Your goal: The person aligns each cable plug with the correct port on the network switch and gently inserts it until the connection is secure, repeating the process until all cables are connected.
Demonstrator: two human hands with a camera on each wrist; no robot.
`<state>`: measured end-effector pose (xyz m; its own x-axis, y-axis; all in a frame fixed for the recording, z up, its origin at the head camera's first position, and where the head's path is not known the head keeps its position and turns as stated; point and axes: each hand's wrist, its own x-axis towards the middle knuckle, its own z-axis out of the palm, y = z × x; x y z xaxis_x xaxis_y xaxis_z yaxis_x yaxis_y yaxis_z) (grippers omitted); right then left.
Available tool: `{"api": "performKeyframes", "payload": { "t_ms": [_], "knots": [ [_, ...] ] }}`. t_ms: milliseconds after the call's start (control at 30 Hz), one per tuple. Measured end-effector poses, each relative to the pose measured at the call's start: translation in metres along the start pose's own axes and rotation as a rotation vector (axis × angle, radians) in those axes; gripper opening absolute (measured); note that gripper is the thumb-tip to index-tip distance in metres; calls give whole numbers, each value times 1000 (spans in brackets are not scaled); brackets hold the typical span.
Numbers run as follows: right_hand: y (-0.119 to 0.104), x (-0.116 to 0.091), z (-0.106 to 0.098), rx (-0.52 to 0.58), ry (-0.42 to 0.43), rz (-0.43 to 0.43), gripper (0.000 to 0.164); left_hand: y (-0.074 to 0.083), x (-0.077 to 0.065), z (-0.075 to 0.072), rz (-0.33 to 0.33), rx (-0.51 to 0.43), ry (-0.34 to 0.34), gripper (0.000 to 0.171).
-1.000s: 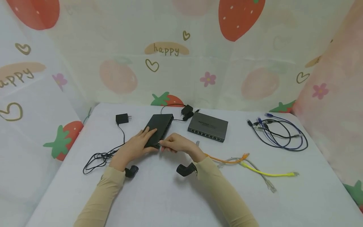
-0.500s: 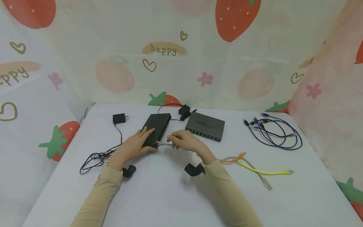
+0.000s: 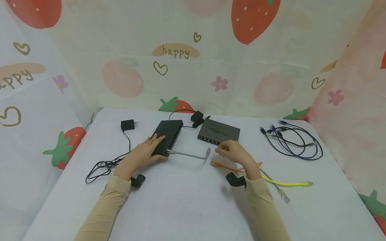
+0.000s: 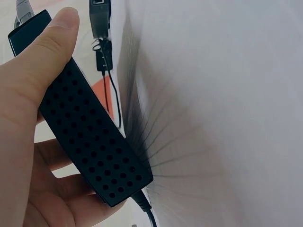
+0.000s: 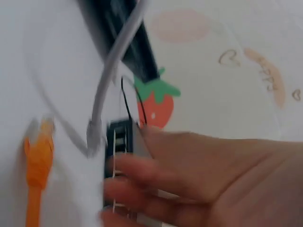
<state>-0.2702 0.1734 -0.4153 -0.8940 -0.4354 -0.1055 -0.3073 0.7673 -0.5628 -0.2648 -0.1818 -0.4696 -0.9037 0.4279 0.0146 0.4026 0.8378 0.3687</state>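
Observation:
My left hand (image 3: pixel 144 151) holds a flat black network box (image 3: pixel 168 134), thumb along its near edge and fingers over the other side. In the left wrist view the perforated side of the box (image 4: pixel 94 135) shows, with a black power cord leaving one end. A short grey Ethernet cable (image 3: pixel 190 154) runs from the box's right side, its far plug (image 3: pixel 208 152) free. My right hand (image 3: pixel 235 153), fingers loosely bent and holding nothing, is just right of that plug. It partly covers the front of a grey NETGEAR switch (image 3: pixel 221 129); in the right wrist view its ports lie behind the fingers.
Orange (image 3: pixel 223 166), yellow (image 3: pixel 286 184) and grey cables lie right of centre. Blue and black cables (image 3: pixel 301 147) are coiled at far right. A black power adapter (image 3: pixel 128 125) with coiled cord sits left; another adapter (image 3: pixel 197 117) stands behind. A strawberry-print backdrop encloses the table.
My right hand has let go of the grey Ethernet cable and moved right to the front of the grey switch. The left hand stays on the black box.

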Motion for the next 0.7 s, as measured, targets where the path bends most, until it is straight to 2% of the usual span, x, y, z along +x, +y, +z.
{"api": "performKeyframes", "payload": {
  "t_ms": [200, 500, 700],
  "knots": [
    [10, -5, 2, -64, -138, 26, 15, 1, 0, -1, -1, -9, -2, 82],
    [13, -2, 13, -73, -216, 39, 17, 2, 0, -1, -4, -5, -10, 83],
    [16, 2, 18, -80, -217, 28, 21, 3, -2, -2, -7, -7, -9, 82]
  ]
}}
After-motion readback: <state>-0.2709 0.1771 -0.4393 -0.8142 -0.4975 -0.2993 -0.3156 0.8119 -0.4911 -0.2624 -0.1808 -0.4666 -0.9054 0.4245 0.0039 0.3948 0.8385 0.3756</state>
